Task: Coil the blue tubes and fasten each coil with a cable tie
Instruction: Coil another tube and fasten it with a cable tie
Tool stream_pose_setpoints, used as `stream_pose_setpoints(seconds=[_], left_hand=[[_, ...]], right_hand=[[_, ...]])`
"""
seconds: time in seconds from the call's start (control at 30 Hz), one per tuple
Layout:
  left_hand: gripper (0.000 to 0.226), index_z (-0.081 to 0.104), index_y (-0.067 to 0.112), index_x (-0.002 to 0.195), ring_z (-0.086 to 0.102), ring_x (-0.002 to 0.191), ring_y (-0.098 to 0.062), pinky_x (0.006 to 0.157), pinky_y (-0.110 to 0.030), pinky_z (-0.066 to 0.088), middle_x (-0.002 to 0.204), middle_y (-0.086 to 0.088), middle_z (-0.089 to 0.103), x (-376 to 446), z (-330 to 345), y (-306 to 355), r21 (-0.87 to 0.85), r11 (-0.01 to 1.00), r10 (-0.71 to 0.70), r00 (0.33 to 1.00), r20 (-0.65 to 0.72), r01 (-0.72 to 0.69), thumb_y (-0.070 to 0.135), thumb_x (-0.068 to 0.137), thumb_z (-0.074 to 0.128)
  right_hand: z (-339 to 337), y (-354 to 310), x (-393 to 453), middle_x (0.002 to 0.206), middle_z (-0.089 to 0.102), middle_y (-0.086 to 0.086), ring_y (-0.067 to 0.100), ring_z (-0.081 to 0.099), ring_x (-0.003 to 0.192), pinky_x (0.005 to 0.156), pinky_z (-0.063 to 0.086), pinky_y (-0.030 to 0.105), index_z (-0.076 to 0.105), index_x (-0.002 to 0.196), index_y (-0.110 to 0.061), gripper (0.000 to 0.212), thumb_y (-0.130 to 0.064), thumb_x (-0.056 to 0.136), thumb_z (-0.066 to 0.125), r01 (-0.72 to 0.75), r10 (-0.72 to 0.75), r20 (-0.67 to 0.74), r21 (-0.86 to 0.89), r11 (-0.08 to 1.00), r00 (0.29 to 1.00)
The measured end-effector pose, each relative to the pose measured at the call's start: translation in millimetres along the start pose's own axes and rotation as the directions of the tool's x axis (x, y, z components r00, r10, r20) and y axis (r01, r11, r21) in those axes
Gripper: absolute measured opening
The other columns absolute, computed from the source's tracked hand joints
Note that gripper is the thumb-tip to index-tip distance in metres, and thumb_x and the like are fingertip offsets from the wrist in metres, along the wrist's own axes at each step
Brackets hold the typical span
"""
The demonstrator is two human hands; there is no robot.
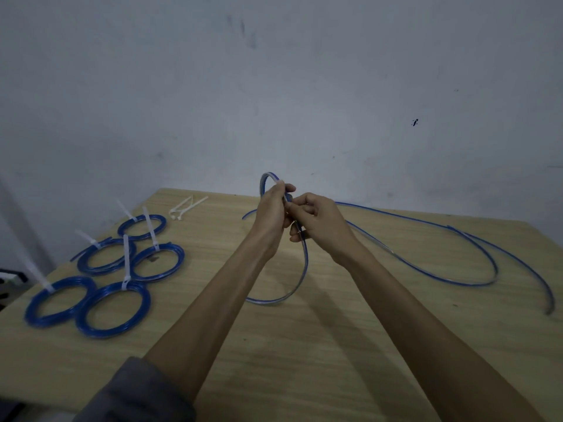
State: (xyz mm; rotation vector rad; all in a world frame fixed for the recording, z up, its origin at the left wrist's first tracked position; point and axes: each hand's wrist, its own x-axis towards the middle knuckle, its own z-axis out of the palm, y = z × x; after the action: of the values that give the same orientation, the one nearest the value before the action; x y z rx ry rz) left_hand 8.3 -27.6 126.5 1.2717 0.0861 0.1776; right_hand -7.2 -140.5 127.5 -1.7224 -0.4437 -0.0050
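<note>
Both forearms reach out over the bench (304,345); left hand (271,214) and right hand (320,226) each grip the blue tube (301,269), apparently starting a loop. Its long tail trails right; springy, it could uncoil if either grip slackens.

No readable text, labels, brands or nos. anywhere in view. Wall (304,71) bare, only scuffs & dark marks, no letters. Wooden table (304,345) plain grain, no print. Finished blue coils (114,309) at left w/ white cable ties (125,266): no markings legible. Loose blue tube (426,263) at right: no lettering visible, too thin to tell.
</note>
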Motion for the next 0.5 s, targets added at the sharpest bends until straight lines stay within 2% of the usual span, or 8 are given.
stream_pose_setpoints(seconds=[0.07,0.13,0.2,0.33,0.4,0.5], left_hand=[[0.035,0.053,0.018,0.08,0.038,0.053,-0.011,0.045,-0.024,0.03,0.064,0.005,0.046,4.3,-0.9,7.1,-0.138,0.99,-0.031,0.999,0.009,0.032,0.034,0.107,0.037],[0.036,0.049,0.018,0.076,0.035,0.055,-0.01,0.051,-0.023,0.03,0.061,0.006,0.044,7.3,-5.1,17.4,-0.311,0.949,-0.021,0.997,0.072,0.043,0.031,0.107,0.036],[0.036,0.044,0.018,0.074,0.037,0.056,-0.011,0.056,-0.024,0.032,0.063,0.004,0.043,6.3,-11.6,28.7,-0.4,0.915,0.002,0.99,0.138,0.053,0.027,0.107,0.032],[0.034,0.042,0.016,0.074,0.046,0.062,-0.015,0.061,-0.026,0.038,0.072,-0.001,0.054,2.3,-24.5,46.5,-0.459,0.887,0.074,0.963,0.258,0.055,0.021,0.106,0.032],[0.032,0.042,0.016,0.075,0.038,0.055,-0.013,0.057,-0.024,0.036,0.066,0.002,0.043,-0.8,-28.1,51.9,-0.443,0.894,0.084,0.946,0.314,0.067,0.023,0.106,0.034],[0.032,0.051,0.014,0.08,0.022,0.049,-0.01,0.049,-0.023,0.027,0.061,0.005,0.026,-4.4,-33.6,54.4,-0.399,0.912,0.087,0.903,0.42,0.097,0.025,0.105,0.035]], right_hand=[[1.8,-2.1,-6.5,0.077,0.069,0.014,0.019,0.062,0.062,0.059,0.055,0.027,0.062,0.108,0.004,0.028,-0.022,0.104,0.054,-0.004,0.004,0.076,0.009,1.0,0.997],[0.4,-6.0,-12.4,0.074,0.065,0.013,0.02,0.059,0.06,0.057,0.053,0.028,0.061,0.111,0.004,0.03,-0.024,0.106,0.051,-0.021,0.016,0.159,0.029,0.999,0.987],[-5.2,-9.6,-13.8,0.07,0.063,0.01,0.019,0.055,0.056,0.056,0.049,0.027,0.063,0.107,0.001,0.029,-0.025,0.106,0.05,-0.021,0.021,0.215,-0.004,1.0,0.976],[-18.4,-12.5,-6.8,0.063,0.058,-0.002,0.013,0.052,0.059,0.061,0.046,0.027,0.071,0.099,-0.01,0.032,-0.029,0.107,0.046,0.12,-0.043,0.264,-0.282,0.952,0.964],[-24.0,-13.9,-3.4,0.063,0.056,-0.006,0.008,0.051,0.059,0.065,0.045,0.028,0.072,0.096,-0.016,0.036,-0.036,0.106,0.045,0.168,-0.061,0.26,-0.415,0.894,0.964],[-29.2,-15.4,-4.6,0.069,0.057,-0.012,-0.002,0.054,0.062,0.067,0.04,0.022,0.074,0.094,-0.019,0.047,-0.051,0.104,0.042,0.165,-0.013,0.261,-0.572,0.804,0.965]])
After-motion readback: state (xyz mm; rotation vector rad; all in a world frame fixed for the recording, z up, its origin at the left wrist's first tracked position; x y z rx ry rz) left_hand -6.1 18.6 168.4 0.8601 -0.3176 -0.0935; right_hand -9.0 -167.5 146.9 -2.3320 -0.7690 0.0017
